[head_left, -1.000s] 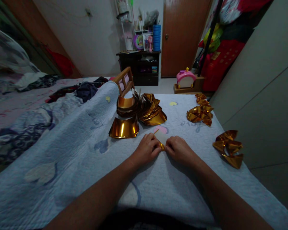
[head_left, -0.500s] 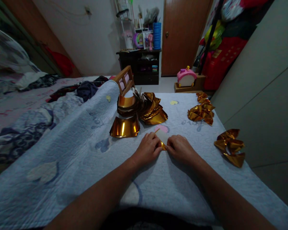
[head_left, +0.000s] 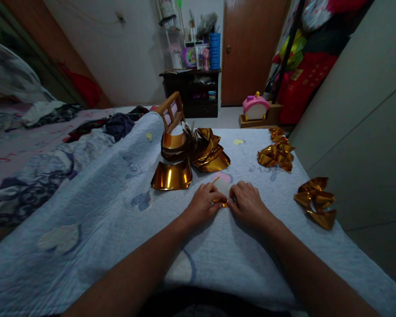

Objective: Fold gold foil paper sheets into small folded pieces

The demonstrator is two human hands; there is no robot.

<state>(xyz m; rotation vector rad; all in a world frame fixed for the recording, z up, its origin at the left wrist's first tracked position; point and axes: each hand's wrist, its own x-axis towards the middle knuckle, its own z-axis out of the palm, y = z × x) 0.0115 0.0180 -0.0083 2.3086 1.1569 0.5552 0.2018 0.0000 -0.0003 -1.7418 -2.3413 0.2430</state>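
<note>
A sheet of gold foil paper point(head_left: 222, 186) lies pale side up between my hands, its near edge folded over so that a narrow gold strip shows. My left hand point(head_left: 206, 200) pinches that fold from the left, thumb and fingers closed on it. On the other side my right hand point(head_left: 247, 201) grips the right end of the fold, fingers curled; they cover part of the paper. Beyond my left hand sits a stack of flat gold foil sheets point(head_left: 171, 175), with a fanned pile of more sheets point(head_left: 213, 152) behind it.
Folded gold foil pieces point(head_left: 317, 201) lie at the right edge of the blue quilt point(head_left: 125, 246), with a heap of more folded pieces point(head_left: 277, 154) farther back. A wooden chair back point(head_left: 171, 110) rises behind the sheets. A pale cabinet point(head_left: 356, 145) borders the right side.
The near edge of the paper is rolled over slightly more, and less gold shows between my fingers. My left fingers have shifted a little over the fold.
</note>
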